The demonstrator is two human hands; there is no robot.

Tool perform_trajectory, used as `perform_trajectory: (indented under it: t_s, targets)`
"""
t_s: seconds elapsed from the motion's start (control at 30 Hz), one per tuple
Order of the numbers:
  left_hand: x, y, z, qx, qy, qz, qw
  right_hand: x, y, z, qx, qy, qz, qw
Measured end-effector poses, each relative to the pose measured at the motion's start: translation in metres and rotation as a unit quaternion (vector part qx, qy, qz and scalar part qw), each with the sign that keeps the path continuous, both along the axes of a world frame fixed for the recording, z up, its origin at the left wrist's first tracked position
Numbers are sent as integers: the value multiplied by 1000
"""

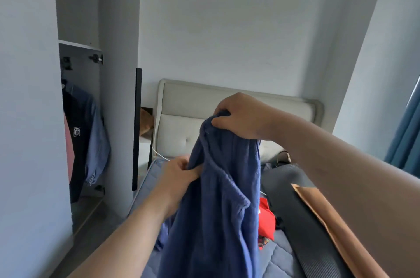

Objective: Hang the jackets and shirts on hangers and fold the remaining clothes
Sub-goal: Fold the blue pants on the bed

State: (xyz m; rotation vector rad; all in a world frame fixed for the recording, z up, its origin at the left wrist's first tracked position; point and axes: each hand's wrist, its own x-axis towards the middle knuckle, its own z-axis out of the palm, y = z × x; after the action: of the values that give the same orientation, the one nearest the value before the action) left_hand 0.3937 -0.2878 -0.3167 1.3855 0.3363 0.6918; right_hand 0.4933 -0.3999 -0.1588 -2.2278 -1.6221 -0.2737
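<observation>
Blue knit garment [218, 198]: held up in the air over the bed [279, 257], straight in front of the person. Right grip [241, 116]: fingers and thumb curled round the bunched top edge. Left grip [179, 171]: lower down, pinching a fold at the garment's left edge. Hem cut off by the bottom of the view; its type cannot be told. It hides the middle of the bed and part of a red garment [266, 216] lying just behind it. Dark ribbed cloth [295, 205] lies beside the red one. Tan cloth [329, 221] lies partly under the right forearm and runs out of view. Bed: blue quilted mattress, pale padded headboard [181, 127] against a white wall [227, 28]. Open wardrobe [79, 50], left: denim jacket [97, 137] and dark garment [76, 141] hanging, a pink sliver [69, 146] at the edge. Blue curtain [406, 130], far right, cropped.
</observation>
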Motion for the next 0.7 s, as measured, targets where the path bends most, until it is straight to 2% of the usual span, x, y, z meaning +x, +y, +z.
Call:
perform_trajectory:
  t_s: [0.07, 0.2, 0.4, 0.53, 0.63, 0.7]
  targets:
    - [2, -7, -8, -46, 2, -30, 998, 1, 2, -11, 8, 25, -1, 1000]
    - [12, -8, 0, -132, -27, 22, 991, 9, -7, -49, 54, 41, -31, 997]
    - [9, -9, 21, 1, -22, 56, 998, -4, -15, -116, 185, 93, -9, 978]
    - [11, -10, 37, 35, 3, 78, 996, -13, -16, -151, 239, 180, -54, 953]
    - [9, -11, 44, -67, -14, 5, 998, -19, -15, -164, 276, 188, -40, 942]
    - [9, -13, 47, -95, -5, -43, 995, -20, -15, -167, 266, 229, -16, 936]
